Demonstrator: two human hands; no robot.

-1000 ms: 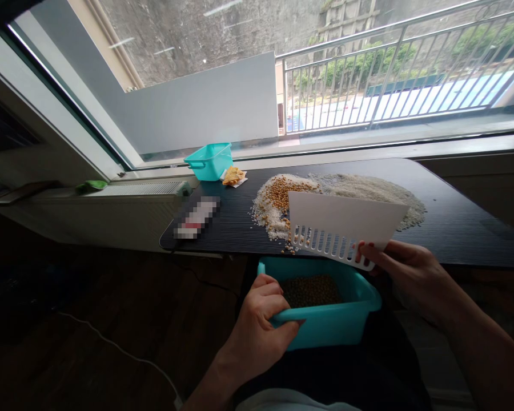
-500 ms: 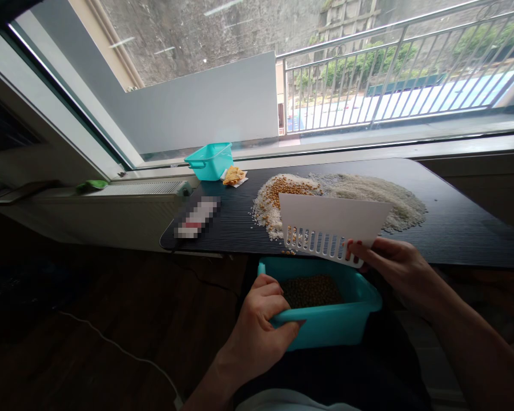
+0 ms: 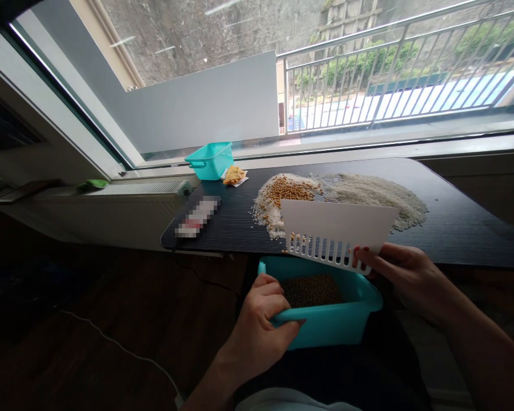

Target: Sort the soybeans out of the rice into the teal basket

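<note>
My left hand (image 3: 259,319) grips the near left rim of a teal plastic basket (image 3: 334,328) held below the table's front edge; dark beans lie inside it. My right hand (image 3: 400,274) pinches the right end of a white slotted plastic scraper (image 3: 336,228), which stands tilted at the table edge just above the basket, a few yellow beans against its slots. Behind the scraper a pile of white rice (image 3: 368,191) mixed with yellow beans (image 3: 289,188) spreads over the black table (image 3: 454,228).
A second teal basket (image 3: 209,160) stands at the table's far left corner beside a small yellow wrapper (image 3: 234,175). A blurred-out flat item (image 3: 196,215) lies on the left of the table. A radiator ledge (image 3: 128,188), window and railing lie beyond.
The scraper slid left toward the table edge, then shifted slightly right and lower over the basket. My left hand and the basket stayed still.
</note>
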